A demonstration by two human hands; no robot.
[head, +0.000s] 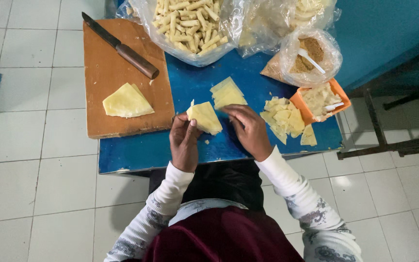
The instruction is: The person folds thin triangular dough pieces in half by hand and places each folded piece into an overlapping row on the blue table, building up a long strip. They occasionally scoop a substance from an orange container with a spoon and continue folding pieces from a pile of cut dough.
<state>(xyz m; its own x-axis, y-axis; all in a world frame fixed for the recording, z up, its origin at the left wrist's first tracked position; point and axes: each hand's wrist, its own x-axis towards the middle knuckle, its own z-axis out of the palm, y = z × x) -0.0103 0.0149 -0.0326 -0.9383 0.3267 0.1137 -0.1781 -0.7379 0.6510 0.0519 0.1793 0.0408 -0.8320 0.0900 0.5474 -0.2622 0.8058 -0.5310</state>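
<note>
Head view: the pastry sheet (pixel 204 118) sits over the blue table (pixel 136 150), pinched in your left hand (pixel 184 140). Your right hand (pixel 249 131), fingers loosely curled and holding nothing, touches its edge. Keep the fold tight and even, near the wrapper stack (pixel 227 93).

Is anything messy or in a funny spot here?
A little. The loose pastry pile is jumbled, and one piece sits near the blue table's edge. The knife lies slanted, its tip at the board's far corner. Nothing looks spilled or broken.
</note>
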